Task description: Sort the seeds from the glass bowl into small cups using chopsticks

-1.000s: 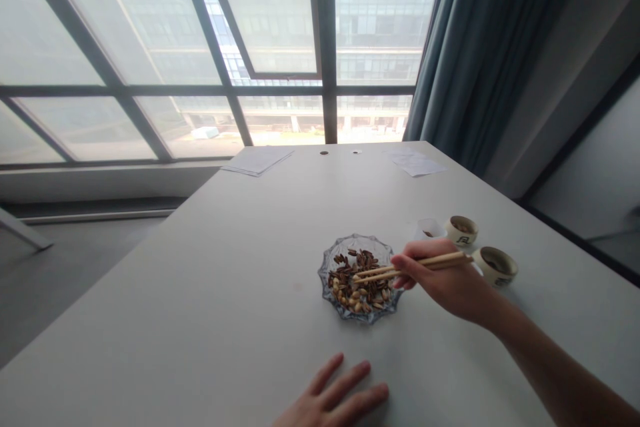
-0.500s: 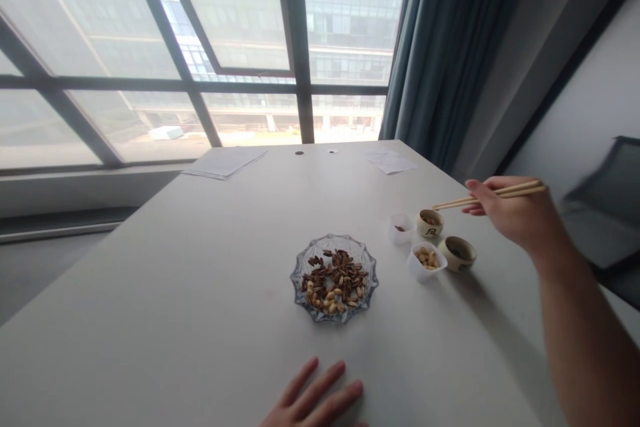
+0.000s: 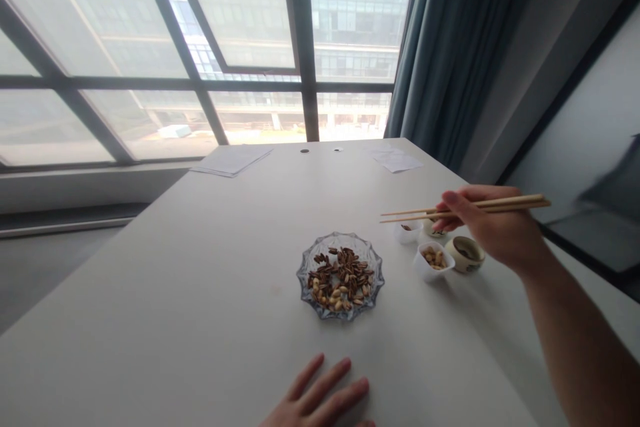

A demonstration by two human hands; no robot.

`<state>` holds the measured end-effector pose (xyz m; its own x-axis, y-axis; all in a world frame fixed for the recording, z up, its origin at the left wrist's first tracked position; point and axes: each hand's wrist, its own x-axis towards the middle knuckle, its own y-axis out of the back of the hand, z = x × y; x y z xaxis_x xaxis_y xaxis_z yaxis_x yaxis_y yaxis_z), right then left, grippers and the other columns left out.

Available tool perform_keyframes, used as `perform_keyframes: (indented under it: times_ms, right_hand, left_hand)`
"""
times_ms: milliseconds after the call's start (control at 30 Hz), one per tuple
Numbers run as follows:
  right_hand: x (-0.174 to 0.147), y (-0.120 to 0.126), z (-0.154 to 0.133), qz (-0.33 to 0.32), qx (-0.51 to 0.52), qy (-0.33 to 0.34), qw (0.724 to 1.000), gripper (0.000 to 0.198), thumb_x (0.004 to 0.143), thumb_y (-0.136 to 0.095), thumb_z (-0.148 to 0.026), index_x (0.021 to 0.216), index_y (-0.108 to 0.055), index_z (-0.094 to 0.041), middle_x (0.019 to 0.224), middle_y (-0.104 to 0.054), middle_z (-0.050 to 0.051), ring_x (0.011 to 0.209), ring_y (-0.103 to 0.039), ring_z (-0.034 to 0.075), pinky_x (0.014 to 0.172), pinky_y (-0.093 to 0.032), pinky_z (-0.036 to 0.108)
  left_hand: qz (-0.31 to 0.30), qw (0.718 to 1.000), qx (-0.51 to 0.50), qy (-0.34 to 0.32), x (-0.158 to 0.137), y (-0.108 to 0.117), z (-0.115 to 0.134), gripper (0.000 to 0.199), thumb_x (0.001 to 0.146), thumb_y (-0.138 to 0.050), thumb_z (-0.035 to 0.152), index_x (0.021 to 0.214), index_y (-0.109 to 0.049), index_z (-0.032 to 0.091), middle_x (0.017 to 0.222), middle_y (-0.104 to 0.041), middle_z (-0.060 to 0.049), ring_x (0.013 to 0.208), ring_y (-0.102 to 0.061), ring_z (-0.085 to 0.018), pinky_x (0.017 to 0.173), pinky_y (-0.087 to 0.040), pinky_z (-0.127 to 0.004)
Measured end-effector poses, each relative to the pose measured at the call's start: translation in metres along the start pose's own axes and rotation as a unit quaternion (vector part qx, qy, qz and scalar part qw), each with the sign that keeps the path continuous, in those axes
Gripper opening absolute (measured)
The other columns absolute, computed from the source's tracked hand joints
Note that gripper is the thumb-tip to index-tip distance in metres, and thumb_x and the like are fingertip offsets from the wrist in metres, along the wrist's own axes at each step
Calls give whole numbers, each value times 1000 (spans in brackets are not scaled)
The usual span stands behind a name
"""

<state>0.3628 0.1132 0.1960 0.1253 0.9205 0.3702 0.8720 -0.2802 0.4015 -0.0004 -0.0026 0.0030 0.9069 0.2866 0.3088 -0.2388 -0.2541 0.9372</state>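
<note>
Head view: R hand holds thin tan wooden chopsticks; L hand, spread wide, on white worktop nr round clear-glass bowl.

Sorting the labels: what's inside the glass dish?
In the glass dish: dark brown pieces, with paler nuts mostly toward the near side. Anything under the heap is covered, so I can't tell.

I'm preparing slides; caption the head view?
Right hand holds slender tan wooden chopsticks near a scalloped clear glass bowl of brown and tan pieces.
</note>
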Motion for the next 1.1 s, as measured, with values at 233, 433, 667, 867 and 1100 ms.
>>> perform_keyframes:
  times_ms: [233, 433, 667, 867, 1100]
  right_hand:
    - [-34, -55, -19, -289, 44, 44, 955, 39, 97, -74, -51, 79, -81, -17, 72, -79, 6, 65, -73, 18, 59, -56, 25]
    - [-37, -72, -5, -330, 55, -1, 942, 37, 97, -74, -49, 81, -79, -16, 72, -79, 6, 65, -74, 18, 60, -55, 24]
    - [-38, -78, -5, -322, 47, 0, 946, 40, 98, -71, -49, 75, -75, -17, 72, -79, 6, 66, -74, 18, 60, -54, 25]
    - [-40, -78, -8, -318, 22, 39, 947, 34, 97, -76, -41, 72, -76, -17, 68, -77, 3, 62, -70, 15, 58, -49, 22]
    - [-42, -82, -6, -323, 51, 13, 945, 38, 94, -78, -48, 74, -76, -16, 69, -78, 5, 64, -72, 16, 60, -52, 23]
  left_hand:
    - [13, 1000, 10, 11, 3, 1, 1, 65, 96, -85, 32, 154, -58, 41, 170, -42, 5, 153, -47, -23, 132, -16, -50]
    - [4, 1000, 17, 5, 5, 1, 2, 62, 98, -83, 34, 154, -57, 42, 169, -44, 5, 150, -52, -23, 130, -24, -51]
    - [4, 1000, 11, 7, 4, 1, 1, 62, 98, -83, 32, 154, -57, 41, 169, -44, 4, 150, -51, -25, 129, -30, -50]
    - [6, 1000, 15, 2, 5, 0, 0, 64, 98, -84, 32, 155, -57, 40, 169, -45, 3, 150, -52, -25, 129, -29, -51]
    - [21, 1000, 8, 6, 5, -2, 1, 57, 100, -81, 30, 152, -60, 40, 166, -49, 3, 153, -48, -23, 131, -25, -49]
